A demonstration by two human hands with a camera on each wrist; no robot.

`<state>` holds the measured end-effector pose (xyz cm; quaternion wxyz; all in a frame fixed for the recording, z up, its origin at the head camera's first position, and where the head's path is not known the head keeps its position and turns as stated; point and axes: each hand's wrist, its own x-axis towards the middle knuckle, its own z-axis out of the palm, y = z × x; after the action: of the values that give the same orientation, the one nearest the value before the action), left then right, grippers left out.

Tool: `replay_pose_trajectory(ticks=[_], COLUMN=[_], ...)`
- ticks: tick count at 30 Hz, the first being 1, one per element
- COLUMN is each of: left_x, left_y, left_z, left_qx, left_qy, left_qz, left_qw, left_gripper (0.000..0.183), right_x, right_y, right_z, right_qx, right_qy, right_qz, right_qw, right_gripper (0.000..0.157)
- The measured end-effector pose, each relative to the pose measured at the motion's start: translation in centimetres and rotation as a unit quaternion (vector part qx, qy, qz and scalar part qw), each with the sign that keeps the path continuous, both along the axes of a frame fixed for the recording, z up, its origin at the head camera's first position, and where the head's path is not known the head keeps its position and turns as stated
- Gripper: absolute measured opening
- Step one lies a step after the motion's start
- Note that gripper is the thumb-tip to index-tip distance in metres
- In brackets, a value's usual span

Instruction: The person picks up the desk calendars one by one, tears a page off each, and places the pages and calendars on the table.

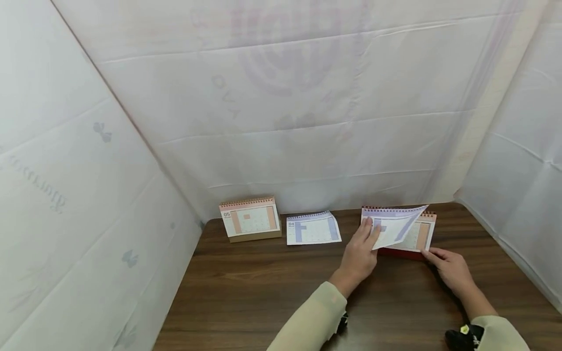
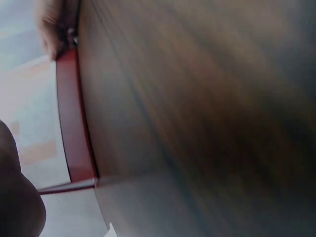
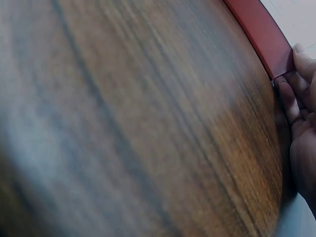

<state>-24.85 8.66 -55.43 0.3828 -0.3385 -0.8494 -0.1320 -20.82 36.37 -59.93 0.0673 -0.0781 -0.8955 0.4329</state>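
Far to the left of both hands, a desk calendar with a tan base (image 1: 250, 219) stands at the back edge of the wooden table (image 1: 263, 292), its front page marked 05. Just to its right, and still left of the hands, a loose calendar sheet (image 1: 312, 228) marked 04 lies flat on the table, blue bands across it.

The left hand (image 1: 361, 253) reaches forward from a pale sleeve (image 1: 311, 319) and holds the lifted calendar page (image 1: 395, 226) at its lower left corner; the fingers lie along the page's edge with the thumb beneath, so the page is pinched between them. The page curls up and over from the spiral at the top, partly covering the sheet behind it. In the left wrist view only a dark part of that hand shows at the frame's lower left, beside the red base (image 2: 74, 133).

That page belongs to the red-based desk calendar (image 1: 421, 239), which stands directly ahead of the hands, between them.

The right hand (image 1: 450, 268) lies on the table at the calendar's lower right corner, fingers extended and fingertips (image 3: 291, 94) pressed against the end of the red base (image 3: 261, 34), steadying it without curling round it.
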Motion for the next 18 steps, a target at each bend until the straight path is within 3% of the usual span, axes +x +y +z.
replay_pose_trajectory(ticks=[4, 8, 11, 13, 15, 18], left_x=[-0.8, -0.9, -0.5, -0.2, 0.1, 0.2], left_y=[-0.7, -1.0, -1.0, -0.9, -0.7, -0.3], left_z=[0.0, -0.1, -0.3, -0.3, -0.3, 0.0], left_qx=[-0.062, -0.087, 0.014, 0.107, 0.198, 0.261], left_qy=[0.007, -0.036, -0.141, -0.2, -0.238, -0.257], left_qz=[0.022, 0.034, 0.013, -0.017, -0.045, -0.071], left_qw=[0.9978, 0.995, 0.9899, 0.9739, 0.9498, 0.9277], left_gripper=[0.071, 0.078, 0.063, 0.048, 0.037, 0.037], right_x=[-0.1, -0.2, -0.3, -0.3, -0.3, -0.3], right_y=[-0.1, -0.2, -0.2, -0.2, -0.2, -0.2], right_z=[-0.1, -0.2, -0.2, -0.2, -0.2, -0.2], right_qx=[-0.002, -0.003, -0.004, -0.006, -0.003, 0.0], right_qy=[-0.003, -0.003, -0.005, -0.005, -0.004, -0.003], right_qz=[-0.002, -0.003, -0.003, -0.001, 0.0, -0.002], right_qw=[1.0, 1.0, 1.0, 1.0, 1.0, 1.0], right_gripper=[0.062, 0.061, 0.061, 0.061, 0.061, 0.06])
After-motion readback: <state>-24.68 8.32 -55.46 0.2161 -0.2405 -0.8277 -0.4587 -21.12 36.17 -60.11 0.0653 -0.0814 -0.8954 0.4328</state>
